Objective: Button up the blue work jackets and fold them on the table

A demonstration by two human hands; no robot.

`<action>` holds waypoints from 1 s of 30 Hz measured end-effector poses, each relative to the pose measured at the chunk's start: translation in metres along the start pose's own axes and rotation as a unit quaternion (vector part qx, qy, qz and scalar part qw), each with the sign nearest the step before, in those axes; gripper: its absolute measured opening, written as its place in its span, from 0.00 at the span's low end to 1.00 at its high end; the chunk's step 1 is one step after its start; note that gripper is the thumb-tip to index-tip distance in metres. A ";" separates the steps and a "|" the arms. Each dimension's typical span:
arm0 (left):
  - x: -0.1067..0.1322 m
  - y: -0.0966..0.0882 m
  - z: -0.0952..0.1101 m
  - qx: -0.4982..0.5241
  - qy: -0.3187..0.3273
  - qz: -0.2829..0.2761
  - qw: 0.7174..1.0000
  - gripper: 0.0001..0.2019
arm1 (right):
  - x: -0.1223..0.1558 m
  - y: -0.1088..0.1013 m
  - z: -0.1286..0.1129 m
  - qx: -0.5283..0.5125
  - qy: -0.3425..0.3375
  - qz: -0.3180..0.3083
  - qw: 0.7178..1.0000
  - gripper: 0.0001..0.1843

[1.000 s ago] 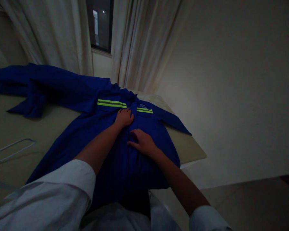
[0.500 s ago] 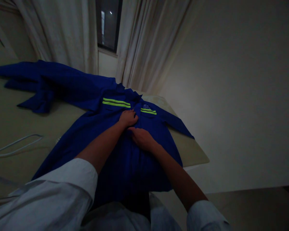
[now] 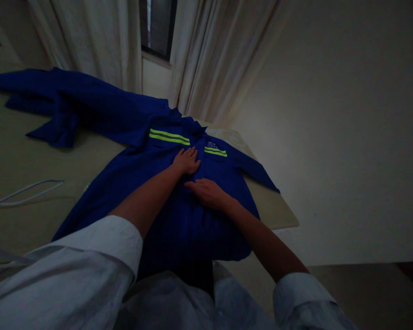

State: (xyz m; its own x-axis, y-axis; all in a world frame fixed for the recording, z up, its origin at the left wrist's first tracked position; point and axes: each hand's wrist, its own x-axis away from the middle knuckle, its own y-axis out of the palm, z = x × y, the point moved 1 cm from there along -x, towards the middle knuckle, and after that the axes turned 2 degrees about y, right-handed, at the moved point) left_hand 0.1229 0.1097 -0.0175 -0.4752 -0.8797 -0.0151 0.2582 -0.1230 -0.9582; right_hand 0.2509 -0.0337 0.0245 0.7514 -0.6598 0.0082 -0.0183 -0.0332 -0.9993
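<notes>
A blue work jacket (image 3: 165, 220) with yellow-green striped bands across the chest lies front up, its collar away from me. My left hand (image 3: 186, 160) rests flat on the upper front beside the middle seam, fingers spread, just below the left chest band. Lower down and slightly to the right, my right hand (image 3: 209, 191) is closed at the front edge of the jacket, thumb side toward the left. Its fingertips are partly hidden against the dark cloth. One sleeve stretches far left with its end folded over; the other lies to the right.
The jacket lies on a pale yellowish bed-like surface (image 3: 99, 158), whose corner shows at right. A thin white wire loop, perhaps a hanger (image 3: 27, 198), lies at left. Curtains (image 3: 99, 50) and a dark window (image 3: 157, 27) stand behind, with a plain wall (image 3: 347, 137) at right.
My left hand has flattened and spread its fingers on the jacket front. My right hand has stayed near the same spot, shifting slightly right. The view has tilted a little.
</notes>
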 end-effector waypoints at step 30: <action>0.133 -0.037 0.019 0.052 0.082 0.086 0.992 0.16 | 0.015 0.023 0.004 -0.319 0.170 0.190 0.913 0.14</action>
State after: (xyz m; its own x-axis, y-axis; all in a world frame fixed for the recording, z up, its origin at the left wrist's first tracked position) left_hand 0.0664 -0.0112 0.0215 -0.5448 -0.8066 -0.2294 0.4290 -0.0329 -0.9027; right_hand 0.2643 -0.0415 0.0015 0.3651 -0.9059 -0.2144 -0.6966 -0.1130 -0.7085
